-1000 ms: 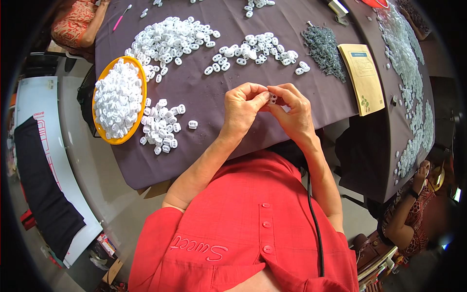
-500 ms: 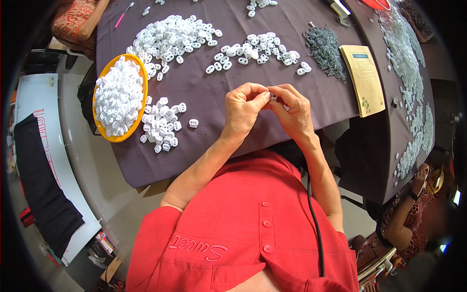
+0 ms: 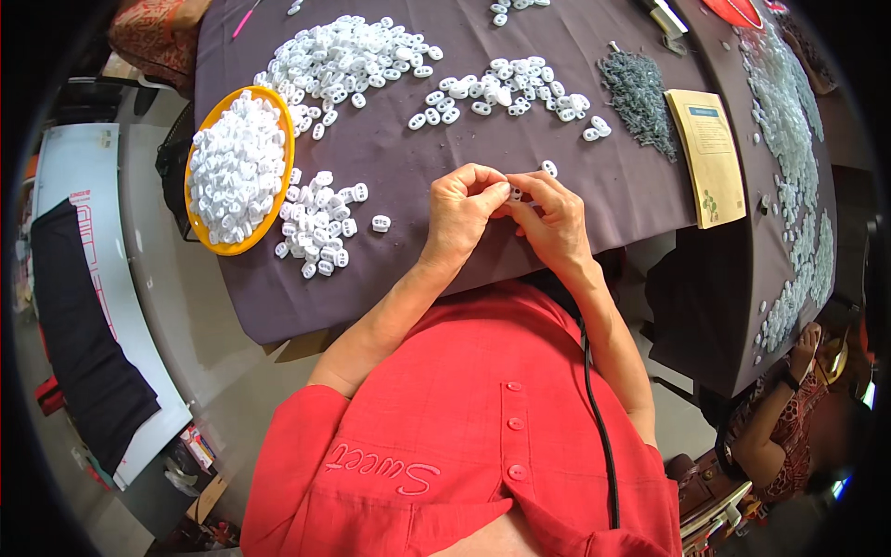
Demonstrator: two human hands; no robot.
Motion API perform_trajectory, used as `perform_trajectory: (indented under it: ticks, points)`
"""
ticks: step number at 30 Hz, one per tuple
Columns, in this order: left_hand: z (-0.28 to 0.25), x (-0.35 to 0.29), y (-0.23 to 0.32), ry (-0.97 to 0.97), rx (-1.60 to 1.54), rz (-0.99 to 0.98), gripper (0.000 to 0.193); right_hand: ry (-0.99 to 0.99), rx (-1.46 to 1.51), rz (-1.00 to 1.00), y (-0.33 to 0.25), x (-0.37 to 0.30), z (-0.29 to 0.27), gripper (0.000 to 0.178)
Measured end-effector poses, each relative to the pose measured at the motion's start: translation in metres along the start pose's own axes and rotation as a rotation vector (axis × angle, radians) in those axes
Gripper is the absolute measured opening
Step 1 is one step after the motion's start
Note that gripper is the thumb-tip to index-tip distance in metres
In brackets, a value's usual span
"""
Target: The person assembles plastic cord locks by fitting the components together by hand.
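My left hand (image 3: 461, 206) and my right hand (image 3: 549, 215) meet above the table's near edge, fingertips pinched together. Between them they hold a small white two-hole cord lock (image 3: 516, 194), mostly covered by the fingers. Another white cord lock (image 3: 549, 168) lies on the cloth just beyond my right fingers. To the left of my hands sits a loose cluster of white cord locks (image 3: 320, 223), with one single piece (image 3: 380, 224) apart from it. Farther off lie a scattered group (image 3: 506, 88) and a large heap (image 3: 348, 60) of them.
An orange oval tray (image 3: 287, 186) heaped with white cord locks stands at the left edge of the dark tablecloth (image 3: 390, 158). At right are a pile of tiny grey springs (image 3: 640, 102) and a tan booklet (image 3: 710, 172). Clear small pieces (image 3: 784, 139) cover the side table, where another person's arm (image 3: 770, 436) shows.
The view has shifted a little, so the table's things sit slightly higher and farther right. My hands keep their pinch on the cord lock; a white piece beyond my right fingers now shows.
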State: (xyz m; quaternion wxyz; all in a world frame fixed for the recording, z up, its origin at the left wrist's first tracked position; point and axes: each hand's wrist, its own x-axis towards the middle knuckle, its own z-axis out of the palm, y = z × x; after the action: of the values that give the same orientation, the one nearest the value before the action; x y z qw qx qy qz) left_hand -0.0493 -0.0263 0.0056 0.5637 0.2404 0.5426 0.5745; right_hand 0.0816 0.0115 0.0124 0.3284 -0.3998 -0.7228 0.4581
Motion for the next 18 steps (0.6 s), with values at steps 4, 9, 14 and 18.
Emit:
perform_trajectory:
  ticks: [4,9,14,18]
  points:
    - [-0.004,-0.001,0.000,0.026,-0.025,-0.037,0.003,-0.025,0.036,0.020,0.003,0.000,0.004,0.019]
    - [-0.005,0.000,0.002,0.036,-0.040,-0.064,0.003,-0.056,0.071,0.049,0.007,0.003,0.006,0.018]
    - [-0.003,0.003,0.002,0.021,-0.004,-0.058,0.002,-0.026,0.017,0.022,0.005,0.003,0.004,0.017]
    - [-0.004,0.002,-0.005,0.038,0.082,0.003,0.002,0.011,-0.003,-0.049,0.015,0.000,0.007,0.016]
